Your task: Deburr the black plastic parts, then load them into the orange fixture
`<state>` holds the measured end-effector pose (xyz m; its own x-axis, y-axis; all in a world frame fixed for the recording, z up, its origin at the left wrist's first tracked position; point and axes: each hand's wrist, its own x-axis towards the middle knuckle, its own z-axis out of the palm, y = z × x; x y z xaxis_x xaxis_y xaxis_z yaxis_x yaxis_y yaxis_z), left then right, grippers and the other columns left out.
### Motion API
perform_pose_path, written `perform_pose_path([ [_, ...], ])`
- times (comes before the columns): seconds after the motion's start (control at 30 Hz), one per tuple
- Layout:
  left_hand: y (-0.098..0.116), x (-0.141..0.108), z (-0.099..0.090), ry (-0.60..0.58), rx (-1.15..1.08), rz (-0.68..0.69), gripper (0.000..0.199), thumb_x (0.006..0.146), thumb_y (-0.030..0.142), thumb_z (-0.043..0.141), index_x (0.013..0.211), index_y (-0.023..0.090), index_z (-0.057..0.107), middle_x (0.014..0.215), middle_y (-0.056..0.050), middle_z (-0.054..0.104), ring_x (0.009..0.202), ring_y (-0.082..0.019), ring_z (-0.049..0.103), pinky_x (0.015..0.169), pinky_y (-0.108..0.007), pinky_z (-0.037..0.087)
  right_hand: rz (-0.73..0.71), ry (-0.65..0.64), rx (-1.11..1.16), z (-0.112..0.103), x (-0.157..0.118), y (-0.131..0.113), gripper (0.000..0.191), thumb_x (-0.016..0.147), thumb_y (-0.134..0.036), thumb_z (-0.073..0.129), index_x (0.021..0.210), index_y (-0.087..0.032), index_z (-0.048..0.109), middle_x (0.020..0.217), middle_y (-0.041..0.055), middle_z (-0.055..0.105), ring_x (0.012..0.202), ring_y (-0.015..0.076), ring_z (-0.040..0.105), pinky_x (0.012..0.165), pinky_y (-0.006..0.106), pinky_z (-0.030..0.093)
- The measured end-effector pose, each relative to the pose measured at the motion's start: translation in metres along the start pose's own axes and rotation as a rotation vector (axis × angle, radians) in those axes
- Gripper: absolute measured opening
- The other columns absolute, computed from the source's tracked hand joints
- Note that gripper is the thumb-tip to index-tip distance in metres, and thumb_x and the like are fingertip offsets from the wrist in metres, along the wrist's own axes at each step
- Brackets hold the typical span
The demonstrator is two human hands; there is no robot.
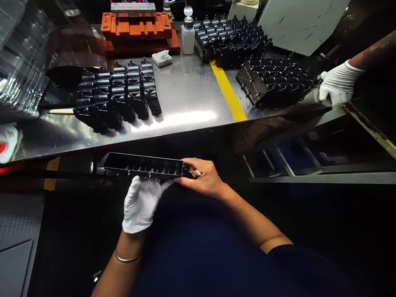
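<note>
A long black part (148, 165) with a row of thin ribs is held just below the metal table's front edge. My left hand (142, 204), in a white glove, supports it from underneath, its fingers partly hidden by the part. Bare and ungloved, my right hand (202, 177) grips the part's right end between thumb and fingers. A small whitish item (197, 173) shows at that hand's fingers, too small to make out. Rows of similar black parts (119, 93) stand on the table beyond my left hand.
The metal table (185, 90) bears an orange fixture (136, 29), a white bottle (187, 37), a folded white cloth (161, 58) and more black parts (275, 78). Another person's gloved hand (338, 84) is at the right, near a metal frame (321, 177). Clear plastic trays (21, 66) are stacked left.
</note>
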<state>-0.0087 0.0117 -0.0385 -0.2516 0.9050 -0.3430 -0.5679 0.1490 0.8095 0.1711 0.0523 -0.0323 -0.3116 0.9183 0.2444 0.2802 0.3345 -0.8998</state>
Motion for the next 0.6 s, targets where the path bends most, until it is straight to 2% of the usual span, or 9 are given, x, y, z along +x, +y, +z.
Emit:
perform_pose_path([
  [0.07, 0.006, 0.004, 0.012, 0.036, -0.102, -0.084, 0.017, 0.081, 0.043, 0.066, 0.083, 0.026, 0.070, 0.098, -0.002, 0.074, 0.111, -0.026, 0.063, 0.092, -0.050, 0.054, -0.030, 0.025, -0.065, 0.012, 0.000, -0.001, 0.033, 0.076, -0.037, 0.070, 0.105, -0.021, 0.067, 0.090, 0.0047, 0.069, 0.066, 0.0130, 0.059, 0.065, 0.026, 0.048],
  [0.13, 0.009, 0.009, 0.022, 0.113, -0.210, -0.106, 0.009, 0.080, 0.029, 0.068, 0.087, 0.023, 0.070, 0.100, -0.002, 0.074, 0.110, -0.021, 0.063, 0.093, -0.038, 0.054, 0.041, 0.037, -0.102, 0.020, -0.001, -0.004, 0.038, 0.080, -0.041, 0.066, 0.112, -0.020, 0.063, 0.099, 0.0069, 0.069, 0.074, 0.0155, 0.063, 0.070, 0.027, 0.050],
  [0.17, 0.010, 0.010, 0.025, 0.149, -0.237, -0.075, 0.009, 0.080, 0.025, 0.068, 0.089, 0.023, 0.069, 0.102, -0.001, 0.074, 0.110, -0.020, 0.063, 0.094, -0.035, 0.054, 0.102, 0.037, -0.112, 0.022, -0.002, -0.006, 0.040, 0.084, -0.044, 0.062, 0.116, -0.020, 0.060, 0.100, 0.0069, 0.068, 0.076, 0.0160, 0.063, 0.071, 0.028, 0.049],
  [0.27, 0.008, 0.007, 0.032, 0.232, -0.179, 0.160, 0.019, 0.079, 0.020, 0.069, 0.097, 0.027, 0.067, 0.110, 0.001, 0.071, 0.114, -0.020, 0.062, 0.098, -0.036, 0.052, 0.242, 0.004, -0.087, 0.025, -0.007, -0.012, 0.032, 0.094, -0.042, 0.045, 0.116, -0.021, 0.057, 0.087, 0.0025, 0.066, 0.072, 0.0142, 0.061, 0.069, 0.027, 0.047],
  [0.4, 0.000, -0.002, 0.035, 0.292, -0.035, 0.511, 0.042, 0.073, 0.015, 0.075, 0.108, 0.032, 0.060, 0.113, 0.006, 0.066, 0.116, -0.017, 0.060, 0.106, -0.038, 0.045, 0.236, -0.014, 0.096, 0.031, -0.014, -0.013, 0.023, 0.093, -0.038, 0.048, 0.096, -0.021, 0.063, 0.078, 0.0002, 0.062, 0.067, 0.0117, 0.055, 0.062, 0.023, 0.044],
  [0.5, -0.003, -0.004, 0.037, 0.269, 0.017, 0.636, 0.056, 0.070, 0.013, 0.075, 0.116, 0.035, 0.053, 0.111, 0.007, 0.062, 0.117, -0.018, 0.058, 0.106, -0.044, 0.044, 0.272, 0.009, 0.223, 0.039, -0.015, -0.013, 0.022, 0.090, -0.038, 0.053, 0.092, -0.019, 0.064, 0.076, 0.0004, 0.062, 0.066, 0.0115, 0.055, 0.060, 0.022, 0.043],
  [0.6, -0.001, -0.006, 0.040, 0.241, 0.062, 0.650, 0.056, 0.068, 0.008, 0.075, 0.112, 0.036, 0.053, 0.107, 0.008, 0.061, 0.117, -0.019, 0.057, 0.106, -0.044, 0.044, 0.293, 0.041, 0.256, 0.044, -0.015, -0.013, 0.022, 0.089, -0.038, 0.053, 0.090, -0.019, 0.065, 0.076, 0.0007, 0.063, 0.067, 0.0117, 0.055, 0.061, 0.023, 0.044],
])
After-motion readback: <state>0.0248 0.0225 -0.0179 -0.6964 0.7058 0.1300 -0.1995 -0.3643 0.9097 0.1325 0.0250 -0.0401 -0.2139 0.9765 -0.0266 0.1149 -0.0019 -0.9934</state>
